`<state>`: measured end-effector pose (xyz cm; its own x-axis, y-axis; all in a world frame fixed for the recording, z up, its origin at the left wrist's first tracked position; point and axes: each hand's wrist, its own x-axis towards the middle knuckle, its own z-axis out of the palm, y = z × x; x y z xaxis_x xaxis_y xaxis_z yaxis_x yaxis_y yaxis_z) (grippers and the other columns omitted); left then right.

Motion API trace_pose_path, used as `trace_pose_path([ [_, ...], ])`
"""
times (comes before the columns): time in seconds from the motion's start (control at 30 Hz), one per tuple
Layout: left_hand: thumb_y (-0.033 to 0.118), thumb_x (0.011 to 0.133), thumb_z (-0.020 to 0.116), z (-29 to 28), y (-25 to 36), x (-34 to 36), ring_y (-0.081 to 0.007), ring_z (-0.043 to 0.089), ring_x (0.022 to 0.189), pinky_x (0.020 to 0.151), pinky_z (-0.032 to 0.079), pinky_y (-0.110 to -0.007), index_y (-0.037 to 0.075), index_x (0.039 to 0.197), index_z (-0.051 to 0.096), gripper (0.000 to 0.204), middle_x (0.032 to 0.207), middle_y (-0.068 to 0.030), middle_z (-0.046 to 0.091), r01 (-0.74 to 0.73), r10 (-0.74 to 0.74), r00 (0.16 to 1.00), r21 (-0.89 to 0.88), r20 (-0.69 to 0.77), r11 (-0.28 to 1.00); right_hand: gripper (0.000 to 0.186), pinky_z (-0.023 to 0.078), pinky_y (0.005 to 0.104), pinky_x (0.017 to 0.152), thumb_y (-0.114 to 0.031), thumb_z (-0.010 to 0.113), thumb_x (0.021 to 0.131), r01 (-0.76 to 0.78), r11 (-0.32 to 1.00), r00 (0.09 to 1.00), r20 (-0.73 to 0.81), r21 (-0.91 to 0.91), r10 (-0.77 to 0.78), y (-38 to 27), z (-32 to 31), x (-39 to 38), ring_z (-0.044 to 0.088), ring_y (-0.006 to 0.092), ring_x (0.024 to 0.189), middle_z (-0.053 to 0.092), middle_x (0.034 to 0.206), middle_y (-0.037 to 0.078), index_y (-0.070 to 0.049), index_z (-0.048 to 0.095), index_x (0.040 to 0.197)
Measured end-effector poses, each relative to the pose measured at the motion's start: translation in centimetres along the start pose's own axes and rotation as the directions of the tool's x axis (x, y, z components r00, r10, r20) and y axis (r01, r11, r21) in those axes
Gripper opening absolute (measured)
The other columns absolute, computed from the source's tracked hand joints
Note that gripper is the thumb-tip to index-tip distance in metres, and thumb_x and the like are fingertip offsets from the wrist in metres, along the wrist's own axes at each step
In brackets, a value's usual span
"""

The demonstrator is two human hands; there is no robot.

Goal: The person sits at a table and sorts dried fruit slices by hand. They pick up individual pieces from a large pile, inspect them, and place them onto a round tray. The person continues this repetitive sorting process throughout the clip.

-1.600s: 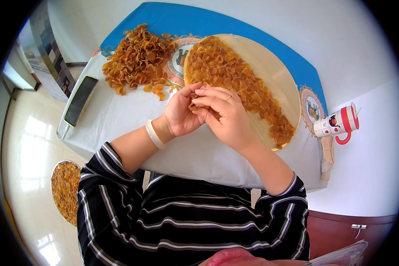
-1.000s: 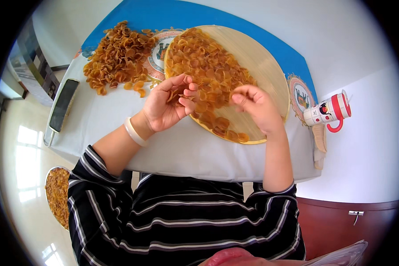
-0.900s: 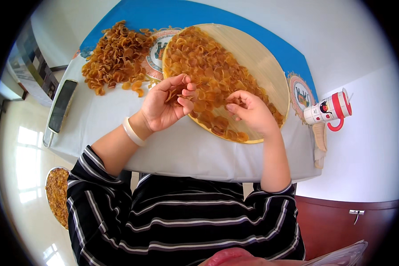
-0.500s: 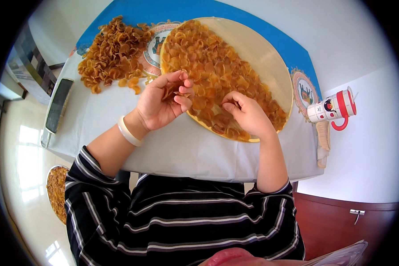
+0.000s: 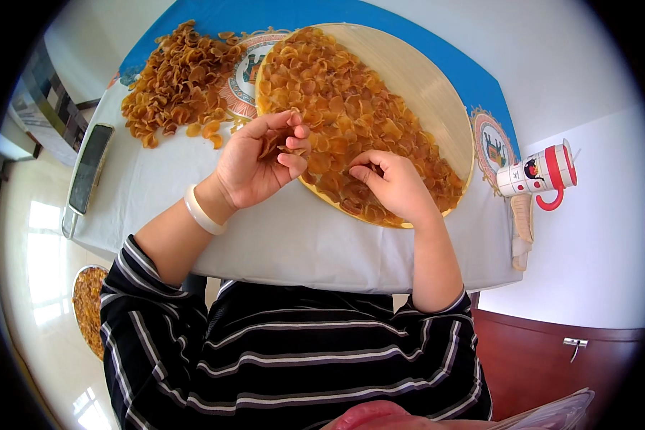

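Note:
My left hand [image 5: 249, 166], palm up with fingers curled, cups several thin brown dried slices [image 5: 272, 146] above the near-left rim of a round, pale woven tray [image 5: 419, 75]. Amber-brown curled slices [image 5: 351, 107] cover much of that tray in a dense layer, from its far left to its near right. Over the near part of this layer, my right hand [image 5: 398, 188] has thumb and forefinger pinched together, close to the slices. Whatever may be between those fingertips is hidden. A loose heap of similar slices [image 5: 179, 89] lies on the table left of the tray.
The table has a grey and blue cover [image 5: 279, 251]. A phone [image 5: 92, 168] lies at its left edge. On the right are a white cup with a red handle [image 5: 537, 172] and a beige object [image 5: 522, 218]. Another container of slices [image 5: 89, 308] sits lower left.
My right hand has shifted slightly left over the slices, still pinched. My left hand keeps its cupped hold, and the whole view has moved a little.

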<state>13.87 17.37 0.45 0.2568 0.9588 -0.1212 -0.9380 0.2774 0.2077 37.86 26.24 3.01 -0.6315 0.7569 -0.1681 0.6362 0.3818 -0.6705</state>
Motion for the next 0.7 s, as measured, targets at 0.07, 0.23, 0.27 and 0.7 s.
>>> trace_pose_path([
  [0.07,0.02,0.104,0.048,0.0,0.0,0.0,-0.0087,0.048,0.08,0.058,0.042,-0.019,0.005,0.1,0.057,0.017,0.092,-0.0025,0.055,-0.002,0.002,1.0,0.009,0.003,1.0,0.019,0.049,0.0293,0.072,-0.017,0.067,0.096,0.017,1.0,0.999,-0.037,0.005,-0.016,-0.2,-0.1,-0.2,0.062,0.0141,0.078,0.071,0.087,0.007,0.0,0.071,0.102],
  [0.23,0.02,0.104,0.048,0.0,0.0,0.0,-0.0087,0.047,0.08,0.058,0.042,-0.019,0.005,0.099,0.057,0.018,0.092,-0.0023,0.055,-0.009,0.009,1.0,0.026,-0.002,1.0,0.018,0.049,0.0342,0.07,-0.016,0.065,0.095,0.086,0.996,0.989,-0.118,-0.026,-0.089,-0.3,-0.5,-0.5,0.063,0.0232,0.075,0.07,0.087,0.015,0.0,0.071,0.1],
  [0.27,0.02,0.104,0.048,0.0,0.0,0.0,-0.0087,0.047,0.08,0.058,0.042,-0.019,0.005,0.099,0.057,0.018,0.092,-0.0023,0.055,-0.01,0.01,1.0,0.029,-0.003,1.0,0.017,0.049,0.0341,0.07,-0.015,0.065,0.095,0.08,0.997,0.989,-0.121,-0.023,-0.083,-0.2,-0.6,-0.5,0.063,0.0232,0.075,0.07,0.088,0.015,0.0,0.071,0.1],
  [0.7,0.019,0.103,0.05,0.1,0.1,0.0,-0.0087,0.047,0.079,0.058,0.042,-0.019,0.006,0.099,0.056,0.016,0.091,-0.0022,0.054,-0.013,0.014,1.0,0.041,-0.015,0.999,0.01,0.048,0.0307,0.074,-0.007,0.065,0.093,0.152,0.985,0.986,-0.055,-0.078,-0.157,0.7,-2.1,-1.0,0.061,0.018,0.082,0.066,0.09,0.009,-0.001,0.068,0.101],
])
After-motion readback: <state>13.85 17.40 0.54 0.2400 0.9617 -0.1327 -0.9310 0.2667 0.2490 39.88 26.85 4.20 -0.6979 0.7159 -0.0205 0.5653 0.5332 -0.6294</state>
